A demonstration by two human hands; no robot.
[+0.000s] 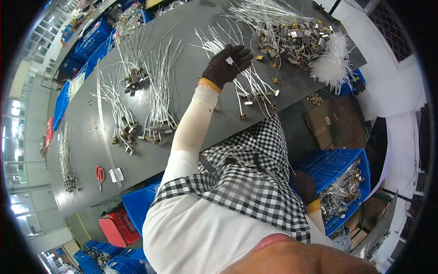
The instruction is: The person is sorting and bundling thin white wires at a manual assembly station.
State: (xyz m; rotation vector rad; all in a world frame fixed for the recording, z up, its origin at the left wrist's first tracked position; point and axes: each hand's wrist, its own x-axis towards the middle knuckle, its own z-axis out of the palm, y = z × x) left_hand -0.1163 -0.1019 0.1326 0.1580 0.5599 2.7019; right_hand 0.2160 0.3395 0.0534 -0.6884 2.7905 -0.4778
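My left hand (228, 65), in a dark knitted glove, lies over a loose bunch of white wires (249, 82) on the grey table. Its fingers stretch out to the right, palm down. A small white piece shows against the glove. Small black and brass-coloured parts (263, 98) sit at the near ends of these wires. Down by the right side of my checked apron is my right hand (305, 186), also in a dark glove, beside a blue crate (340, 160). Its fingers blend into the dark, so their pose is hidden.
Several wire bundles (162, 91) lie on the table (191, 27) to the left. A large pile of wired parts (292, 43) and a white bristly bundle (332, 64) are at right. Red scissors (100, 176) and a long metal strip (102, 118) lie far left. A red case (119, 226) stands below.
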